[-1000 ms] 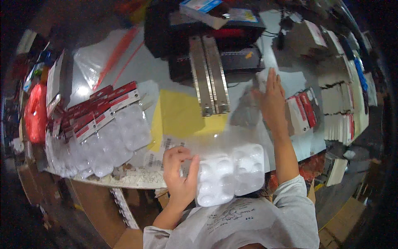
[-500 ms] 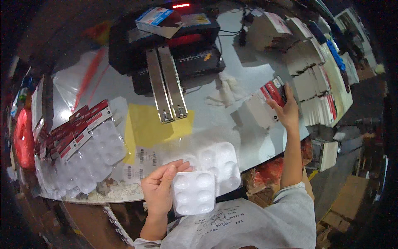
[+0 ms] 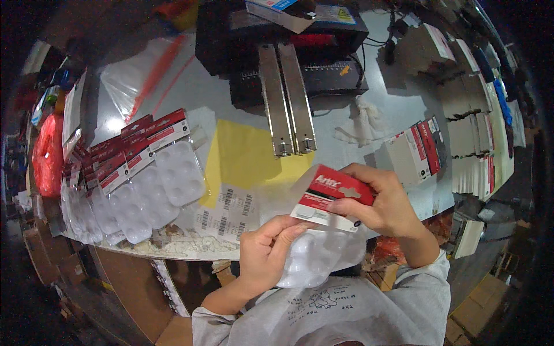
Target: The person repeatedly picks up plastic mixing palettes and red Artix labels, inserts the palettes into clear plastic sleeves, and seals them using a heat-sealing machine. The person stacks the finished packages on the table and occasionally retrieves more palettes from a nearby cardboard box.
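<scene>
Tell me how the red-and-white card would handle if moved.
The red-and-white card is probably fairly stiff, since it shows little sag in the right hand. It seems light, being held up by thumb and fingers alone. Its thin, paperboard-like look suggests it could crease if pushed on edge.

Left grip [image 3: 265, 254]: thumb pinched against fingers, remaining fingers curled. Right grip [image 3: 388, 206]: thumb opposed to fingers, clamped. Left forearm [image 3: 227, 297] and right forearm [image 3: 425, 249] angle inward.

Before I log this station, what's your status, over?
Right hand gripping red card. Left hand pinching at white tray, upper edge. Metal rails beyond.
</scene>
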A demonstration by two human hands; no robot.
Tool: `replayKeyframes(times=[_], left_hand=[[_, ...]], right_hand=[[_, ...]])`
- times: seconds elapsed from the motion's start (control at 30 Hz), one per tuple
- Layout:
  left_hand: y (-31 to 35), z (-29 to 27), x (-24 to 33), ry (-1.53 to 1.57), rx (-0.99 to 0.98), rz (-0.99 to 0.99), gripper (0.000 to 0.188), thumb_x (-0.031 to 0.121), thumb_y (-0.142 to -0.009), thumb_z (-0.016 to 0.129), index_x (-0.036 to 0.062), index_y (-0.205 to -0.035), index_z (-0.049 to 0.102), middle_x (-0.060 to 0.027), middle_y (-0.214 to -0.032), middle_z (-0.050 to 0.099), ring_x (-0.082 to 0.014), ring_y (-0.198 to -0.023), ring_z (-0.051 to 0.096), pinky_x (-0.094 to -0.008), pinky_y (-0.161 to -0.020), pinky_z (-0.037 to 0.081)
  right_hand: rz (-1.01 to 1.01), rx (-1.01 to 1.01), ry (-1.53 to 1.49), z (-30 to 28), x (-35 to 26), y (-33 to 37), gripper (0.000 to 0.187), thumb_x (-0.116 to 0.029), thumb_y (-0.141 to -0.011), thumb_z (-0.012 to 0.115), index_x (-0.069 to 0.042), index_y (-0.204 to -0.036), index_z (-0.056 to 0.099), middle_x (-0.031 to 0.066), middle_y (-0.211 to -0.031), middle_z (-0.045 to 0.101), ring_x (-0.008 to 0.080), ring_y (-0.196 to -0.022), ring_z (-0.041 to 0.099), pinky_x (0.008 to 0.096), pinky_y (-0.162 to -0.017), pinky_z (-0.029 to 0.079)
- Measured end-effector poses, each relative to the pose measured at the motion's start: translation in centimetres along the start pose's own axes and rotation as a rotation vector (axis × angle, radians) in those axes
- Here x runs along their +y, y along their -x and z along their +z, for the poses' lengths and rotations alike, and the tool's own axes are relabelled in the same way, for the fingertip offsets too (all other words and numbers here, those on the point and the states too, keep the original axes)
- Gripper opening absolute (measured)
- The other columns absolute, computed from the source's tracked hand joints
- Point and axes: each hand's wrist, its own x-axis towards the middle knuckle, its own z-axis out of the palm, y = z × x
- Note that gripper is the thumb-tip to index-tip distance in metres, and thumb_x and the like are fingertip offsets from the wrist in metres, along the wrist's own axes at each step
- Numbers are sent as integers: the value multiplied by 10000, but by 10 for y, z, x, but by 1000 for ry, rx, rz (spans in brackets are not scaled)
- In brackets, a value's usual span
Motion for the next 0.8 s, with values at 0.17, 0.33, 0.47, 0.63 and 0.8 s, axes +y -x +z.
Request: replayKeyframes(times=[0.17,0.33,0.47,0.63,0.8], left_hand=[[3,-3,-1,18,167,41,127,97,-872,564,0,-865,646,-20,-709,633,-28,-587,472,-185,-515,378],[3,-9,-6,-97,163,93,119,113,-858,594,2,-853,637,-11,-567,559,-26,-495,428,-201,-437,340],[4,-8,-12,-169,197,194,127,119,-853,602,-1,-833,640,-2,-564,537,-29,-495,414,-198,-440,328],[1,-7,-21,44,453,161,156,119,-852,603,-26,-808,642,1,-605,559,-37,-540,436,-194,-477,341],[-2,-5,-27,25,448,112,194,139,-872,578,-34,-806,637,10,-640,560,-44,-581,434,-193,-529,354]], right_hand=[[78,-143,-71,15,-2,-12,311,-294,-732,724,-24,-866,648,61,-615,582,74,-556,501,254,-524,423],[44,-195,-13,13,-5,-10,275,-277,-726,726,-52,-867,657,74,-603,584,101,-533,521,265,-510,417],[-12,-189,51,11,-2,-13,271,-236,-707,739,-20,-841,646,56,-618,586,106,-535,512,250,-503,401],[25,43,-12,5,17,-12,263,-168,-738,712,47,-871,642,58,-655,613,130,-558,568,239,-526,456],[339,-224,-462,12,34,5,175,-124,-810,635,45,-854,647,67,-683,634,87,-550,585,204,-480,455]])
